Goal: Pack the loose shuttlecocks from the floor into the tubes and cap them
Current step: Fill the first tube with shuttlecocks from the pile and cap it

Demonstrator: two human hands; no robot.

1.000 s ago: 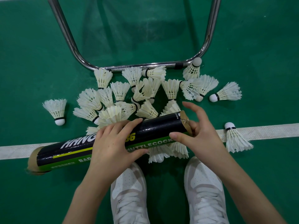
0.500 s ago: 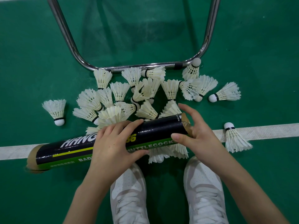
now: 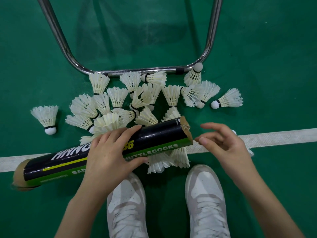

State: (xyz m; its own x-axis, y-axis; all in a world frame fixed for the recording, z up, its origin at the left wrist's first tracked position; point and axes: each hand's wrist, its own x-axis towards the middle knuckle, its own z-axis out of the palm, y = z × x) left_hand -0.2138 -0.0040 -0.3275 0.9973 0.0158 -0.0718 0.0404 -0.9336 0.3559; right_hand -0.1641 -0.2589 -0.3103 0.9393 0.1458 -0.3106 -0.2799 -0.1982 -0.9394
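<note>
Tube [image 3: 157,140] is light, stiff cardboard with a glossy wrap (likely slick), so grip mid-body. Left hand [image 3: 109,152] does that, fingers curled over the top, thumb underneath, tube held level above the floor [image 3: 274,48]. Right hand [image 3: 223,143] is just off the open end, fingers loosely spread, holding nothing. Shuttlecocks [image 3: 147,98] are feather-light and crushable; take them by the cork. The pile lies just beyond both hands.

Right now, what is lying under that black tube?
Under the tube, gripped by the left hand, white feathers of a few shuttlecocks and the white line show. Their count stays hidden.
</note>
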